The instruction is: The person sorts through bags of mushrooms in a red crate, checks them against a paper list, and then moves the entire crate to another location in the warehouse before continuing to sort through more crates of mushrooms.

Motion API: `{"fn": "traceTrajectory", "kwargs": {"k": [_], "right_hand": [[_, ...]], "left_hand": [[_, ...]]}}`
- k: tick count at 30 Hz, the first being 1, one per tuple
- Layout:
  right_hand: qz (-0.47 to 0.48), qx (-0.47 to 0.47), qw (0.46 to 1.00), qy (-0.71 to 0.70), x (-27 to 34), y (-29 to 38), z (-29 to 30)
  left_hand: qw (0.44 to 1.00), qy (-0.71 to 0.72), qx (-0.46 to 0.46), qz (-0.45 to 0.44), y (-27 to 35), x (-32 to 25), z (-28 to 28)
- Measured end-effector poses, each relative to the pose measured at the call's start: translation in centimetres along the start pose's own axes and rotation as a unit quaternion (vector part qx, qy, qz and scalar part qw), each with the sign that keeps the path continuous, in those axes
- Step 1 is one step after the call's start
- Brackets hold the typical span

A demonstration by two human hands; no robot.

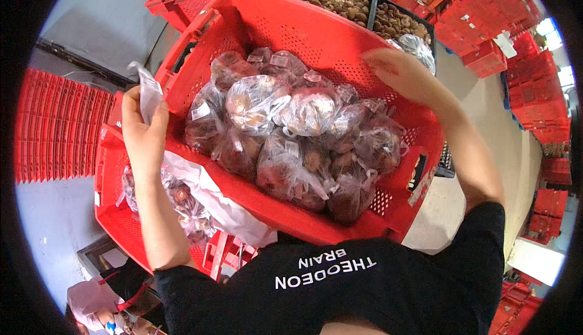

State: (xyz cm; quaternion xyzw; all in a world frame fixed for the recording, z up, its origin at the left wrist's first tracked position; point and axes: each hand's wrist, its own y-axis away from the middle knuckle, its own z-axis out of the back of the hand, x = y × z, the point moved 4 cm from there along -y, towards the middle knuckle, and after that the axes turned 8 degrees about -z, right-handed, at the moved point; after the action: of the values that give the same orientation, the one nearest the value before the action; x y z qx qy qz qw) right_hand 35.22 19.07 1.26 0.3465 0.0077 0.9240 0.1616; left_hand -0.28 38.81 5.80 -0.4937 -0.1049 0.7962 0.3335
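My left hand [145, 125] is raised at the left rim of a red plastic crate [291, 34]. Pinched between its thumb and fingers is a thin pale sheet [149, 90], perhaps label backing. In the crate lie several knotted clear plastic bags of brown mushrooms [257, 102], and some bear white printed labels [200, 111]. My right hand [387, 68], blurred, hovers over the far right side of the crate. Its fingers are too smeared to tell whether they hold anything.
Beyond the crate stand black crates of loose mushrooms [334, 0] and a clear plastic bag [415, 49]. A second red crate [105, 193] with bagged mushrooms sits at lower left. Red crates are stacked left [63, 125] and right [478, 11]. Another person [93, 301] is at lower left.
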Motion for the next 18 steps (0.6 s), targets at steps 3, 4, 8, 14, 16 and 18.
{"fn": "traceTrajectory", "kwargs": {"k": [3,4,8,14,16,18], "right_hand": [[-0.025,-0.074,0.990,0.118,-0.1,9.7,-0.5],[-0.017,-0.053,0.989,0.135,0.1,11.8,-2.1],[0.148,0.028,0.954,0.260,1.5,14.2,-8.5],[0.061,0.036,0.951,0.300,1.1,10.2,-12.6],[0.025,0.044,0.943,0.329,-0.5,8.8,-12.6],[-0.008,0.056,0.934,0.353,-3.1,6.3,-11.2]], "left_hand": [[0.964,-0.181,0.190,-0.040,0.5,0.3,-1.7],[0.920,-0.229,0.317,-0.041,0.9,1.6,-2.5],[0.781,-0.237,0.572,-0.076,2.6,3.5,-6.1],[0.792,-0.216,0.554,-0.137,-0.6,2.7,-14.0],[0.824,-0.184,0.520,-0.131,-2.5,3.4,-15.8],[0.827,-0.199,0.515,-0.107,-4.5,4.4,-18.4]]}}
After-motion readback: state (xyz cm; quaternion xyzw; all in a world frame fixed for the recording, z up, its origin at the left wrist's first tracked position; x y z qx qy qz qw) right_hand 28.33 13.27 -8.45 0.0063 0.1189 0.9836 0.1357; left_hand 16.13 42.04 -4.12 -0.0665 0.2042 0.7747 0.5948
